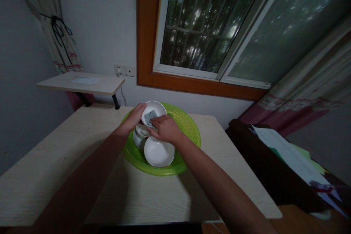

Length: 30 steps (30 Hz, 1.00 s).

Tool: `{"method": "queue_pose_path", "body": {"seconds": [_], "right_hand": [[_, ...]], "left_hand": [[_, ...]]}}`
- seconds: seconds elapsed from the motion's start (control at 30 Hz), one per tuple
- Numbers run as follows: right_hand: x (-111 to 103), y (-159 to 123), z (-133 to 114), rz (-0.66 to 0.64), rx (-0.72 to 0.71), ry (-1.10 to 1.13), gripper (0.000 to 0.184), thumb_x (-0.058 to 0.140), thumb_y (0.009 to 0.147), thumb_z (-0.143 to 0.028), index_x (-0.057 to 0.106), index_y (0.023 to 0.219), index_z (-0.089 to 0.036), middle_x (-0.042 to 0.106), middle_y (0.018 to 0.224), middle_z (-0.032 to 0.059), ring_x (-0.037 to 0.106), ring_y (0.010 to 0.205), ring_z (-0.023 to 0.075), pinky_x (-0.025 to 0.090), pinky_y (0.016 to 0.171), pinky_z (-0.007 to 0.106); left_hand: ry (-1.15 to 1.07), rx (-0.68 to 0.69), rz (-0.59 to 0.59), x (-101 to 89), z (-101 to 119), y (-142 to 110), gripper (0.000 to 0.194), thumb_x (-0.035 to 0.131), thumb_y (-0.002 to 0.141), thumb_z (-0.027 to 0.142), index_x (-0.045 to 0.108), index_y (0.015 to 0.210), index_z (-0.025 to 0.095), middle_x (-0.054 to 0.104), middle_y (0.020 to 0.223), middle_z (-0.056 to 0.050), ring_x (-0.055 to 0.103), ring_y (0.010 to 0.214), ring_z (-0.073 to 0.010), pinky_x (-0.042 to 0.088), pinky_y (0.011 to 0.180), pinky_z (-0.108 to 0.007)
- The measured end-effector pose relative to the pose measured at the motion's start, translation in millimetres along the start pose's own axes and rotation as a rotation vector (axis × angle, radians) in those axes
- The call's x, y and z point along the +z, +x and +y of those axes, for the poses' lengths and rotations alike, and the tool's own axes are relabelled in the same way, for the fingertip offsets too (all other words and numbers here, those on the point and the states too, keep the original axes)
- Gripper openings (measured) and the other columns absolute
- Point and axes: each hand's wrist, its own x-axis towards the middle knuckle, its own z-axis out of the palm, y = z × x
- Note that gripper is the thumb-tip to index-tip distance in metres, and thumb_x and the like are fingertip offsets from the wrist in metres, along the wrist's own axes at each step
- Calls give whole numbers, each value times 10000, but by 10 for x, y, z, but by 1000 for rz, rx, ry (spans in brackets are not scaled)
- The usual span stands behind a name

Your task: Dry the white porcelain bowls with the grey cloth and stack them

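Note:
My left hand (pixel 135 116) grips the left rim of a white bowl (pixel 159 106), which is tilted toward me above a green plastic basket (pixel 192 131). Pressed into that bowl is a grey-green cloth (pixel 149 116), pinched under the fingers of my right hand (pixel 166 128). Below my hands, a second white bowl (pixel 159 152) lies in the basket, its inside facing up. To its left sit a small white cup or bowl (pixel 142 130) and another white dish (pixel 138 142), both partly covered by the things around them.
The basket stands on a pale wooden table (pixel 219 175). A raised wooden shelf (pixel 106 84) with a paper on it is at the back left. Behind are a wall socket (pixel 124 70) and a window (pixel 203 25). A dark brown piece of furniture holding papers (pixel 287 153) stands to the right.

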Motion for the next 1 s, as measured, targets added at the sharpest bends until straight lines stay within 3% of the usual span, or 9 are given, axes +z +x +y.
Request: {"method": "queue_pose_path", "body": {"seconds": [0.3, 0.57, 0.7, 0.8, 0.87, 1.0], "right_hand": [[60, -19, 25, 16, -111, 131, 601, 529, 963, -542, 557, 1425, -159, 594, 1452, 128, 587, 1309, 259, 421, 1128, 425], [105, -15, 31, 45, -13, 5, 732, 601, 914, -543, 475, 1482, -98, 457, 1553, 196, 418, 1462, 308, 199, 1253, 516], [67, 4, 26, 114, 58, -77, 724, 656, 874, -425, 488, 1452, -22, 444, 1549, 238, 395, 1467, 334, 127, 1272, 507], [4, 29, -12, 124, 94, -125, 607, 659, 876, -383, 581, 1348, -8, 543, 1456, 260, 472, 1394, 348, 167, 1259, 502], [-36, 45, -42, 91, 106, -150, 458, 664, 885, -367, 675, 1197, -32, 661, 1296, 251, 584, 1252, 340, 272, 1210, 482], [-72, 54, -61, 3, 93, -169, 231, 636, 925, -316, 726, 954, -105, 754, 975, 179, 682, 964, 291, 453, 979, 425]], "left_hand": [[117, 100, -45, 7, 79, -34, 397, 441, 925, 570, 631, 916, 222, 682, 965, -43, 607, 940, -225, 462, 916, -344], [105, 97, -90, 28, 250, -127, 377, 470, 905, 566, 635, 953, 231, 694, 995, -40, 614, 980, -231, 474, 910, -332], [37, 101, -17, 30, 264, -119, 406, 483, 893, 556, 647, 1038, 215, 698, 1059, -51, 615, 979, -230, 480, 887, -326], [32, 96, 59, 17, 244, -100, 415, 484, 891, 546, 653, 1047, 201, 696, 1022, -57, 609, 921, -226, 479, 831, -322], [57, 93, 79, 3, 223, -91, 420, 470, 902, 550, 654, 1048, 202, 691, 999, -57, 603, 891, -223, 474, 793, -322], [129, 98, 109, -16, 175, -73, 414, 444, 926, 550, 646, 1040, 208, 683, 1017, -59, 601, 914, -226, 466, 814, -330]]}}
